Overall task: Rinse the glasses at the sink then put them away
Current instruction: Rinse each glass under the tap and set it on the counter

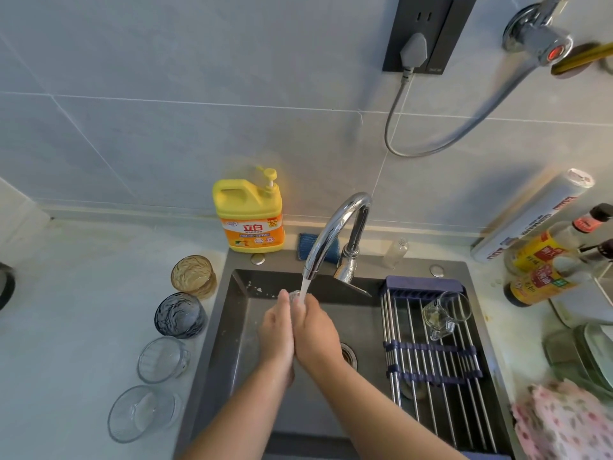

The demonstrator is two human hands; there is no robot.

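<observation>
- Left hand (277, 333) and right hand (315, 330) are pressed side by side, cupping a small clear glass (294, 295) in the chrome faucet (335, 227) stream over the dark matte sink (232, 327); fingers hide most of it
- Textured amber glass (194, 275), blue-grey glass (180, 315) and two clear glasses (162, 358) line the pale surface (83, 310) at left
- A clear mug (444, 315) lies on the steel-rod rack (438, 376)

Am reaching both bare forearms forward, my arms converging toward middle. Am holding my left hand (277, 330) and my right hand (315, 332) side by side, inner edges touching, backs turned up toward me. My fingers (283, 302) are pointing away, packed close, tips closing round small glass (294, 295) between both hands. Thumbs hidden underneath. Am keeping wrists roughly straight.
</observation>
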